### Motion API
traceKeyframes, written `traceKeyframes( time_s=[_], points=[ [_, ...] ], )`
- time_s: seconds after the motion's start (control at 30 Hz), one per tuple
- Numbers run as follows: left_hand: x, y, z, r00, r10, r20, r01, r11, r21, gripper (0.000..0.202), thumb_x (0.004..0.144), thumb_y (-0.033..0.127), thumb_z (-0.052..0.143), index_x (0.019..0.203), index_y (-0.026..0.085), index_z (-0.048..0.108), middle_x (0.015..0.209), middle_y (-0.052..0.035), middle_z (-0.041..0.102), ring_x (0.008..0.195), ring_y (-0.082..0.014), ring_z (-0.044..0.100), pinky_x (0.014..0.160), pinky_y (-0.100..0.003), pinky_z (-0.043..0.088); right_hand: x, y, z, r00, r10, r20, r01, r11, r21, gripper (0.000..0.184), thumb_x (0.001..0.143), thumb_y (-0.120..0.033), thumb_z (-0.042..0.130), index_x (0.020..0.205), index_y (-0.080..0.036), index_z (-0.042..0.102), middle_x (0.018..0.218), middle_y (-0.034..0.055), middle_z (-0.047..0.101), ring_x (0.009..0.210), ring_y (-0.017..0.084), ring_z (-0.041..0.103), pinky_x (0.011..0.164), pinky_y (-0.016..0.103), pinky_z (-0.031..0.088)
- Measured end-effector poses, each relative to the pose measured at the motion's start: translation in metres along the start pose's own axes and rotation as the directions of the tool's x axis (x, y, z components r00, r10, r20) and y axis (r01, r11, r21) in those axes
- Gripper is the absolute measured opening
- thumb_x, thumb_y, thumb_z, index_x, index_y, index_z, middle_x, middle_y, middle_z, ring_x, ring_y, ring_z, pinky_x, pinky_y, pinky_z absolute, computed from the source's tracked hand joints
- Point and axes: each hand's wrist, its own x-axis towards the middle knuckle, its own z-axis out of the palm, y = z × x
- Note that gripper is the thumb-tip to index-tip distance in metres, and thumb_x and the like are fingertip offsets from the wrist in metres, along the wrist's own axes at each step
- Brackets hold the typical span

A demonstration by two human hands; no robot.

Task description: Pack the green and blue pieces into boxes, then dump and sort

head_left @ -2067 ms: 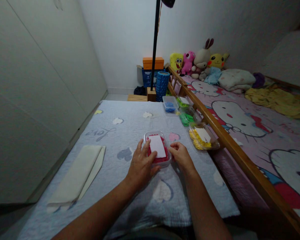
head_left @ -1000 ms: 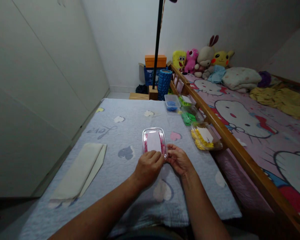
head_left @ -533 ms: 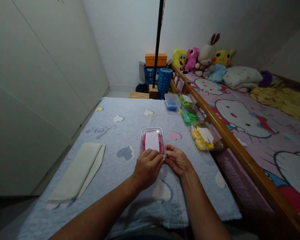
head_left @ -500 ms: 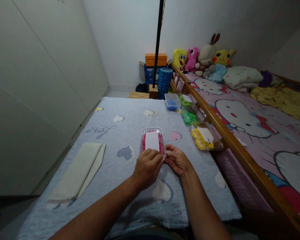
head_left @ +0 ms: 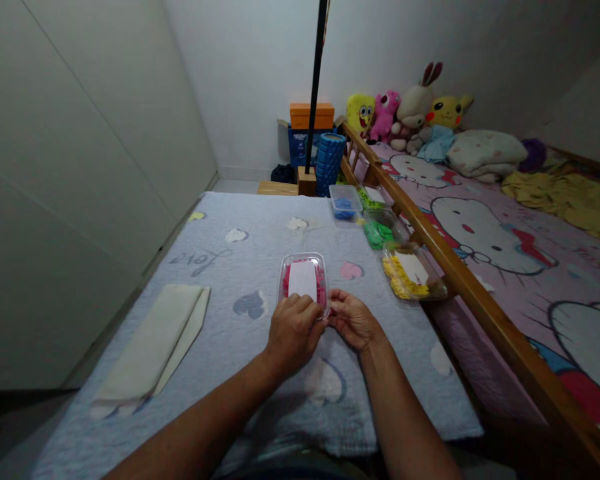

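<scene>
A clear plastic container (head_left: 323,272) sits in front of me on the cloth-covered table, with pink-red pieces inside and a white paper label on top. My left hand (head_left: 294,330) lies over its near edge, fingers curled at the near right corner. At that same corner my right hand (head_left: 354,321) grips the rim with thumb and fingers pinched. The lid appears to be on. My fingers hide the near edge of the container, so the exact hold is partly covered.
Along the bed rail (head_left: 460,290) stand containers with yellow pieces (head_left: 403,283), green pieces (head_left: 379,235) and blue pieces (head_left: 344,209). A folded off-white cloth (head_left: 153,343) lies at the left. Behind the table rise a black pole (head_left: 314,87) and a blue foam roller (head_left: 329,163).
Both hands stay at the container's near right corner. My left hand's fingers have shifted slightly; the container has barely moved.
</scene>
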Motion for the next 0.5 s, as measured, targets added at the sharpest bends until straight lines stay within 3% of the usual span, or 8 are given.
traceKeyframes(
  time_s=[0.37, 0.5],
  points=[
    [0.002, 0.001, -0.002, 1.0, 0.027, -0.006, -0.027, 0.999, -0.022, 0.015, 0.095, 0.028, 0.058, 0.083, 0.021, 0.061, 0.082, -0.0035, 0.064, 0.081, -0.0209, 0.054, 0.073, -0.036, 0.038, 0.004, 0.003, 0.006, 0.999, 0.008, -0.043, -0.009, 1.0, -0.02, 0.024, 0.058, -0.01, 0.074, 0.077, -0.015, 0.062, 0.064, -0.002, 0.064, 0.053, 0.008, 0.057, 0.053, 0.02, 0.053],
    [0.004, -0.001, -0.007, 1.0, -0.023, 0.007, 0.024, 0.994, -0.103, 0.013, 0.094, 0.028, 0.059, 0.083, 0.021, 0.059, 0.083, -0.0034, 0.062, 0.083, -0.0204, 0.055, 0.075, -0.035, 0.04, 0.004, 0.005, 0.01, 0.994, -0.02, -0.106, 0.017, 1.0, -0.026, 0.023, 0.054, -0.009, 0.07, 0.073, -0.017, 0.059, 0.057, -0.0055, 0.058, 0.048, 0.007, 0.05, 0.051, 0.02, 0.052]
  ],
)
